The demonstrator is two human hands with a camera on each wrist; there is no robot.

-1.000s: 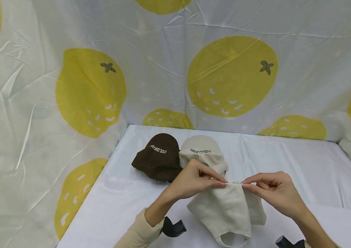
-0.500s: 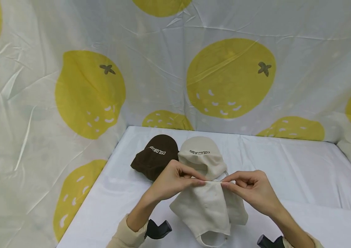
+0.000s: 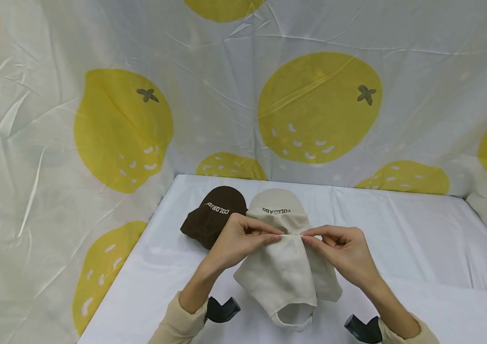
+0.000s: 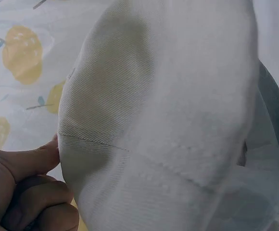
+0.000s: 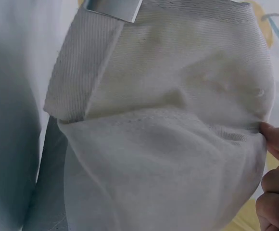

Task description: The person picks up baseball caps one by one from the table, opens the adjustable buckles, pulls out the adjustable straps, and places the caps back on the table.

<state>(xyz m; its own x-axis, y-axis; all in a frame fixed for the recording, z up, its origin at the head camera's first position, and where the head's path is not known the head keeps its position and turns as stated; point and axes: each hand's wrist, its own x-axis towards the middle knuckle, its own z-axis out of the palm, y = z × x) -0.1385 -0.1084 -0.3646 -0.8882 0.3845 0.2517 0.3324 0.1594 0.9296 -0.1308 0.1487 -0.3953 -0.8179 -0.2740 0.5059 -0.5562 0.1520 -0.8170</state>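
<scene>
Both hands pinch the top of a cream baseball cap (image 3: 284, 272) between thumb and forefinger, a short span apart. My left hand (image 3: 243, 239) has the left end of the pinched fold, and my right hand (image 3: 342, 251) has the right end. The cap hangs down from the fingertips, its strap and back opening lowest, toward me. Cloth of the cap fills most of both wrist views; a metal buckle (image 5: 115, 8) shows on the strap in the right wrist view. Behind the hands, the held cap overlaps a second cream cap (image 3: 277, 203) lettered COLORADO.
A dark brown cap (image 3: 221, 205) with the same lettering sits at the left, beside the second cream cap and partly behind my left hand. White cloth covers the table (image 3: 419, 229). A lemon-print curtain (image 3: 217, 95) hangs behind and at the left.
Both hands, still pinching the cream cap, have moved left and then slightly away from me. The cap now overlaps the lower part of the second cream cap. The brown cap stays in place.
</scene>
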